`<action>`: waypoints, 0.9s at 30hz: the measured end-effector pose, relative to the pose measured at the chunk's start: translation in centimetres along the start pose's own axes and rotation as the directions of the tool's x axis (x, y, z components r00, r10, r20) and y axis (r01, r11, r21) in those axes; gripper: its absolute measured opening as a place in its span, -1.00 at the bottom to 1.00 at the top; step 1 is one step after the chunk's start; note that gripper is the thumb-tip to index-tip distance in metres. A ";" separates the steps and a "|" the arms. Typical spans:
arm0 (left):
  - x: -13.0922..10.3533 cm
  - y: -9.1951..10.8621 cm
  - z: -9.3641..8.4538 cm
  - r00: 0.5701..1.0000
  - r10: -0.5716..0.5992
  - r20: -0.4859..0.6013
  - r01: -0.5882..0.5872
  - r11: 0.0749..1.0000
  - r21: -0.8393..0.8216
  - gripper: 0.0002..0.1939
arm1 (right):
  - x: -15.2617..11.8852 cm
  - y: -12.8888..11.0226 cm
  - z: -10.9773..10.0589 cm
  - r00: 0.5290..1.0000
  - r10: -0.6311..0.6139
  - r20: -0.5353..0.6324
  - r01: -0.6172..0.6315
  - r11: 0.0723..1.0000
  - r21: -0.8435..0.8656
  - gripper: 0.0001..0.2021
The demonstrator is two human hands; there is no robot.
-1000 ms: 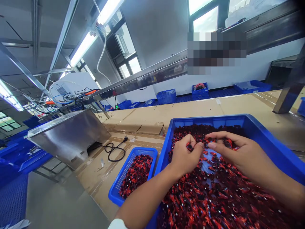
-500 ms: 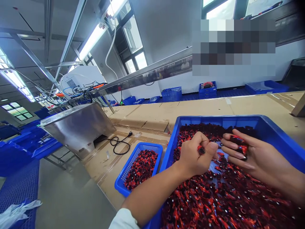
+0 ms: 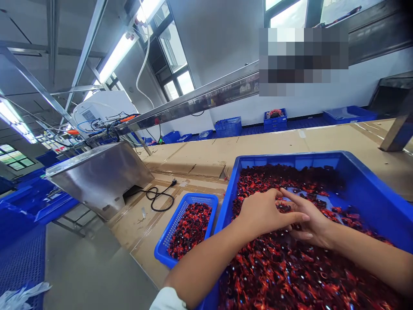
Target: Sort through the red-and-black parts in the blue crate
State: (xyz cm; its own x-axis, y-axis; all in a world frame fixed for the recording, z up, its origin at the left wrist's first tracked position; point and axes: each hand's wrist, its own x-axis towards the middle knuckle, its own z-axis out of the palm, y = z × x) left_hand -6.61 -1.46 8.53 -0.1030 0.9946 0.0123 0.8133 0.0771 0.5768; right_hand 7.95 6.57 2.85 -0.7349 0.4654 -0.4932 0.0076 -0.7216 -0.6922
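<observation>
My left hand (image 3: pixel 262 213) curves palm down over the big blue tub (image 3: pixel 223 211), its thumb reaching across to my right hand (image 3: pixel 312 221). Most of the left fingers are bent out of sight behind the hand, so what they grip is hidden. Facing it, the right hand is cupped with its fingers touching the left. A few small glossy dark-red parts (image 3: pixel 284 208) show between the two hands, within the right fingers. Below them lies a deep heap of similar red and black pieces (image 3: pixel 277 271), too small to name.
Left of the tub stands a smaller blue basket (image 3: pixel 161 246) of the same pieces. A black cable with a plug (image 3: pixel 158 189) lies on the cardboard-covered table (image 3: pixel 200 157). Beyond it are a steel housing (image 3: pixel 97 176) and a long metal rail (image 3: pixel 200 101). Blue crates (image 3: pixel 228 127) line the wall.
My hands have come together from a small gap. The left has turned palm down, hiding the piece seen in its fist. The view has shifted slightly.
</observation>
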 end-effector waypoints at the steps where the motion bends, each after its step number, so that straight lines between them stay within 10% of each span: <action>1: 0.0 0.0 -0.4 1.000 -0.019 0.015 0.020 0.993 -0.119 -0.30 | 0.0 -0.2 0.0 1.000 -0.007 -0.004 0.007 1.000 0.008 -0.51; 5: 0.9 0.1 -1.5 0.977 -0.085 0.196 0.207 0.610 -0.765 -0.62 | -0.2 -1.1 0.4 1.000 0.001 -0.030 0.000 1.000 0.024 -0.57; 10: 1.8 0.2 -1.7 0.944 -0.166 0.284 0.299 0.069 -0.952 -0.61 | -0.4 -0.6 0.9 0.996 0.017 -0.082 -0.016 1.000 0.013 -0.73; 27: 0.5 -0.9 -3.3 0.955 0.189 0.231 0.274 -0.252 -0.928 -0.93 | -1.8 -1.0 0.5 0.981 -0.035 0.191 0.050 0.996 -0.076 -0.39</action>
State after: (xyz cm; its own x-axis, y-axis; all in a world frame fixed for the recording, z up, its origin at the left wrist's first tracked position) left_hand -9.33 -1.31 10.73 0.1870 0.9800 -0.0679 -0.7645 0.1885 0.6164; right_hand 8.87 6.21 4.69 -0.8509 0.3835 -0.3591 0.0224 -0.6564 -0.7541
